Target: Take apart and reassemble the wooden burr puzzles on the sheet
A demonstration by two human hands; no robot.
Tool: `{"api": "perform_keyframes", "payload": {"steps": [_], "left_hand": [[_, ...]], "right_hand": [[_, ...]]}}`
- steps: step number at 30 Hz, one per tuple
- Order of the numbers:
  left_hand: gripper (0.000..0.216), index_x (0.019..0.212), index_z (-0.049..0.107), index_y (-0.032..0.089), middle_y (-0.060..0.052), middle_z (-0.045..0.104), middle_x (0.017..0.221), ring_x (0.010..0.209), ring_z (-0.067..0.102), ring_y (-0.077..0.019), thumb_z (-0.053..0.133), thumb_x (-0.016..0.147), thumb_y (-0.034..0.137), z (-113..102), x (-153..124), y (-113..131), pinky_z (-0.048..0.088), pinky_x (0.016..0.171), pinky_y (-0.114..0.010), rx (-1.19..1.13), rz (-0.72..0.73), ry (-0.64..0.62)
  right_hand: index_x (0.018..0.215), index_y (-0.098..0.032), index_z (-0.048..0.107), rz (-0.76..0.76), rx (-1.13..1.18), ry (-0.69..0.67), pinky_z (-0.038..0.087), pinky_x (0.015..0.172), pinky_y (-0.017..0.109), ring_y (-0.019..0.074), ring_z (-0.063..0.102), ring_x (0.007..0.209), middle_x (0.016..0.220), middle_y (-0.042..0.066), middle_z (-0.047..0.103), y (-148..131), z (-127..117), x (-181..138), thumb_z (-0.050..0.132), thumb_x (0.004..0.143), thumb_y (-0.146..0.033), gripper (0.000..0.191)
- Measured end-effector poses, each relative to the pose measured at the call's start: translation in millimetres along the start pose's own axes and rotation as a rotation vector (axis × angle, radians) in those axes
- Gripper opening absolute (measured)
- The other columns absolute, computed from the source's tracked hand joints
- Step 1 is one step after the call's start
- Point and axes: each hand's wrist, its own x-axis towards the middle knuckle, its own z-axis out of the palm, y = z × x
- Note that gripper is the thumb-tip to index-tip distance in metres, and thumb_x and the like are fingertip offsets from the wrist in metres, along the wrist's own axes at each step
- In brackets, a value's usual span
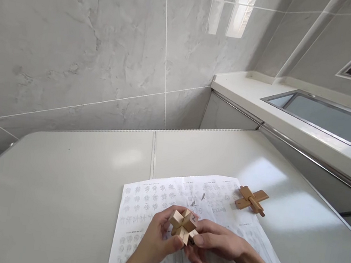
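A light wooden burr puzzle [183, 225] of interlocking square bars is held between both hands, just over a printed sheet. My left hand [157, 238] curls round its left side, thumb across the front. From the right, my right hand [216, 244] pinches a bar end between thumb and forefinger, while its other fingers hang loosely below. A dark mark shows on one block face. Beneath lies the white instruction sheet [141, 213], covered in small line drawings. A second, browner wooden cross-shaped puzzle [251, 200] rests at the sheet's right edge. The puzzle's underside is hidden.
The pale table [65, 190] has a seam [153, 154] running away from me. Grey tiled wall [92, 50] rises behind it. At the right stands a white counter [247, 87] with an inset metal-rimmed sink [327, 122].
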Motion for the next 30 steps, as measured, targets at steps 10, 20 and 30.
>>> {"api": "perform_keyframes", "payload": {"steps": [10, 20, 30], "left_hand": [[0.056, 0.117, 0.073, 0.023, -0.010, 0.082, 0.112, 0.101, 0.078, -0.0323, 0.090, 0.076, 0.058, 4.0, -1.7, -2.8, 0.061, 0.088, -0.040, 0.150, 0.086, 0.096], [0.051, 0.110, 0.071, 0.025, -0.011, 0.082, 0.111, 0.100, 0.080, -0.0347, 0.095, 0.068, 0.042, 3.9, -3.2, -10.5, 0.066, 0.084, -0.044, 0.293, 0.161, 0.186], [0.051, 0.108, 0.068, 0.025, -0.007, 0.081, 0.105, 0.090, 0.077, -0.0279, 0.094, 0.070, 0.045, 2.3, -1.9, -7.9, 0.063, 0.082, -0.040, 0.342, 0.256, 0.225]], "right_hand": [[0.084, -0.016, 0.067, -0.056, -0.261, 0.070, 0.042, 0.044, 0.020, 0.0085, 0.050, 0.048, 0.070, -0.001, 0.062, -9.1, 4.3, 0.4, 0.068, 0.101, -0.070, 0.056], [0.085, -0.019, 0.066, -0.186, -0.496, 0.171, 0.043, 0.060, 0.026, 0.0130, 0.050, 0.063, 0.074, -0.001, 0.061, -13.2, 11.1, -0.7, 0.067, 0.105, -0.062, 0.048], [0.079, -0.019, 0.062, -0.237, -0.643, 0.291, 0.042, 0.064, 0.026, 0.0141, 0.049, 0.067, 0.074, -0.001, 0.059, -8.9, 16.6, 0.9, 0.065, 0.108, -0.045, 0.040]]}}
